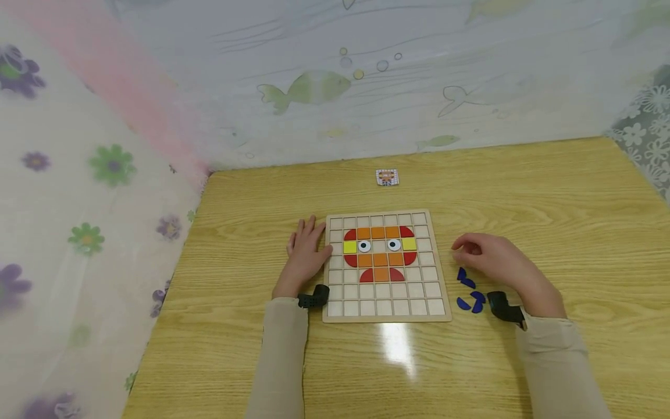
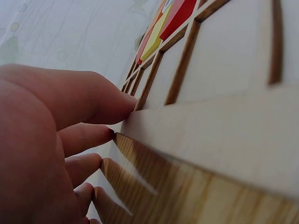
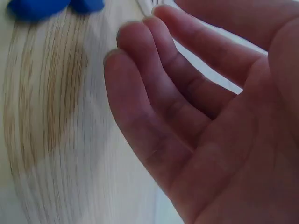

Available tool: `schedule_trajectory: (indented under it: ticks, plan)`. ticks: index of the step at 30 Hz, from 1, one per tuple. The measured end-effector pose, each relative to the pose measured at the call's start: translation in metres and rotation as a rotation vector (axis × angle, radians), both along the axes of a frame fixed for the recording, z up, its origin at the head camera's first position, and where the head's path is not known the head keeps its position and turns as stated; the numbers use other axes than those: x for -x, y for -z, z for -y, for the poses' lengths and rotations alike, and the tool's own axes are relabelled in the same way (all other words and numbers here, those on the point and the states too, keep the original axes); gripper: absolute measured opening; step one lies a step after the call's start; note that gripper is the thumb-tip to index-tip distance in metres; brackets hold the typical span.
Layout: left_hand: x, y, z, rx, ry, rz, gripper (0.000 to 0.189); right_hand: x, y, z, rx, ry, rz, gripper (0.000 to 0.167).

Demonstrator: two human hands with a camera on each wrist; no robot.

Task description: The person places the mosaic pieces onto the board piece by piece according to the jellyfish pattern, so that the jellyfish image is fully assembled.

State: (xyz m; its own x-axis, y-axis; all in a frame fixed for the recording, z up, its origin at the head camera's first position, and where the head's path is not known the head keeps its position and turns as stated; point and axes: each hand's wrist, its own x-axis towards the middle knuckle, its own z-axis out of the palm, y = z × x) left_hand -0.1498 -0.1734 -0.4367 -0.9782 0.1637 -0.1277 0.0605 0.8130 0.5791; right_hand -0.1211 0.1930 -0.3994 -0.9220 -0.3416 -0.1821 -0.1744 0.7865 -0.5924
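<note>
A square wooden grid board (image 1: 387, 307) lies on the table. Set in its cells are orange squares (image 1: 378, 233), yellow squares (image 1: 349, 247), red rounded pieces (image 1: 367, 276) and two eye pieces (image 1: 364, 246). My left hand (image 1: 306, 250) is at the board's left edge, its thumb (image 2: 100, 95) touching the rim and its other fingers spread beside it. To the right of the board, my right hand (image 1: 497, 259) hovers with loosely bent fingers (image 3: 131, 84); nothing shows in its grasp. Several dark blue rounded pieces (image 1: 463, 303) lie just below it on the table.
A small picture card (image 1: 387, 177) with a gridded pattern lies behind the board. The wood-grain table (image 1: 251, 203) meets a fish-patterned wall (image 1: 319, 128) at the back. A flowered wall covering (image 1: 112, 166) runs along the left side.
</note>
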Motion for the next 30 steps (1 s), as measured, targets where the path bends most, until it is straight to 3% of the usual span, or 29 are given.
schedule_trajectory:
  ticks: [13, 30]
  plan:
    - [-0.001, -0.001, -0.001, -0.006, -0.007, 0.005, 0.057, -0.003, -0.002, -0.004, -0.080, -0.068, 0.170, 0.033]
    - [0.000, -0.001, -0.001, -0.002, -0.012, 0.005, 0.057, -0.001, 0.001, 0.009, -0.120, -0.065, 0.049, 0.013]
